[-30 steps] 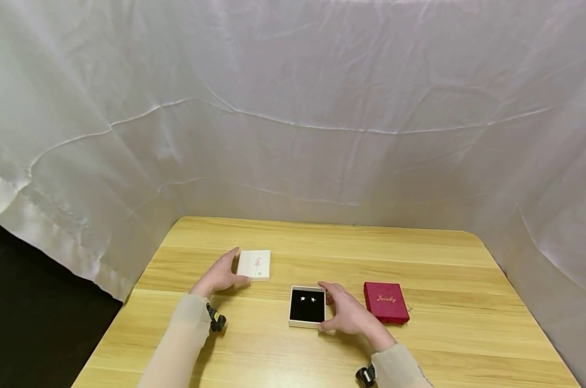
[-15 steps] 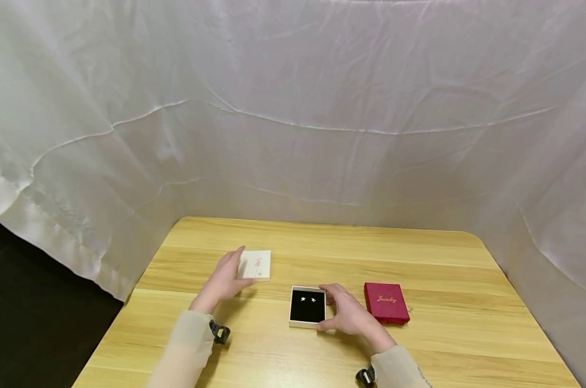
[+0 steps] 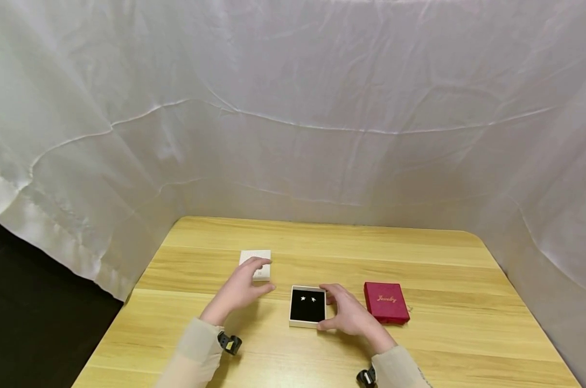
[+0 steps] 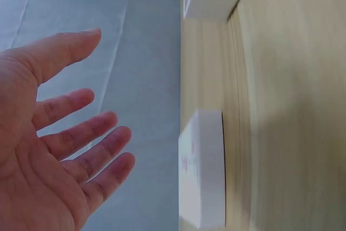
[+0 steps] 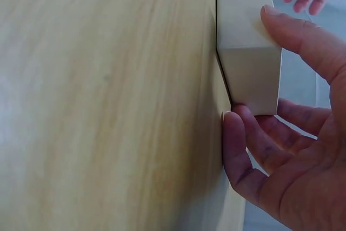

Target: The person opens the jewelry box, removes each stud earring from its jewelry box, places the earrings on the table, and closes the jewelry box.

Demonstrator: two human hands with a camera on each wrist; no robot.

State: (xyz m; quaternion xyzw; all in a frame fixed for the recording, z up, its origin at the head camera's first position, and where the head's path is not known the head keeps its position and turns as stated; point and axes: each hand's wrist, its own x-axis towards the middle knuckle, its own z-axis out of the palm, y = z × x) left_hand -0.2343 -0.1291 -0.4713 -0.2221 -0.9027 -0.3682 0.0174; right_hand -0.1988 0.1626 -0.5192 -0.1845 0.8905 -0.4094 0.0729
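Note:
An uncovered white jewelry box (image 3: 303, 324) sits on the table, lined with a black pad (image 3: 307, 312) that bears two small star-shaped earrings (image 3: 303, 298). My right hand (image 3: 348, 314) grips its right end; in the right wrist view the thumb (image 5: 292, 31) presses one side wall and the fingers curl by the opposite corner. My left hand (image 3: 237, 293) hovers with spread fingers, holding nothing, left of that box. Behind it lies a flat white lid or box (image 3: 263, 274) with a pink flower print, partly hidden by my fingers; it stands apart from the palm in the left wrist view.
A red box (image 3: 386, 303) with gold "Jewelry" lettering lies right of my right hand. Pale fabric (image 3: 322, 161) hangs behind and around the wooden table (image 3: 419, 253). A dark area (image 3: 36, 318) lies beyond the left edge.
My left hand has left the side of the white printed piece and moved right and nearer, toward the jewelry box. The right hand and both boxes have stayed put.

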